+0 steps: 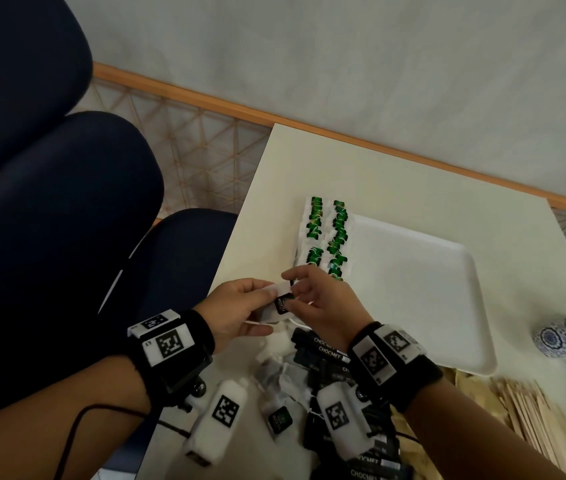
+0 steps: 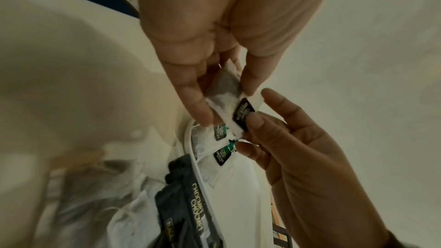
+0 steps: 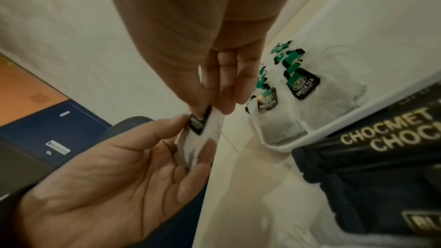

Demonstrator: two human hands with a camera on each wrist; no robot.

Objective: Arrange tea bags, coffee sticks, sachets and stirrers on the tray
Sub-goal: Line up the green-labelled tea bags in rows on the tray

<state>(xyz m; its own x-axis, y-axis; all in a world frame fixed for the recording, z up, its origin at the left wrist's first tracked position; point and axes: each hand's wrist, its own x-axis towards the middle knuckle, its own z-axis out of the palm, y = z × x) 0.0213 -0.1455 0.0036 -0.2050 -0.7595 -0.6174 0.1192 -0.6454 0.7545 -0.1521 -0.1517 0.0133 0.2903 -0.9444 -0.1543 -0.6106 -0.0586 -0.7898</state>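
Tea bags partly arranged; coffee sticks and stirrers outstanding.
White tray (image 1: 447,271) carries two rows of green tea bags (image 1: 326,233); CHOCMET sticks (image 1: 326,348) and wooden stirrers (image 1: 534,417) lie on tabletop (image 1: 378,168); left hand (image 1: 236,310) and right hand (image 1: 323,306) pinch one tea bag (image 1: 279,303) just beside the tray's near corner.

White table (image 1: 413,174) set against pale grey wall (image 1: 343,57); wooden strip (image 1: 184,90) run along wall base. Floor (image 1: 198,150) covered in beige tiles with triangle pattern. Dark blue padded chair (image 1: 32,168) placed left of table. Blue cabinet (image 3: 54,131) seen low in right wrist view. Light soft, even
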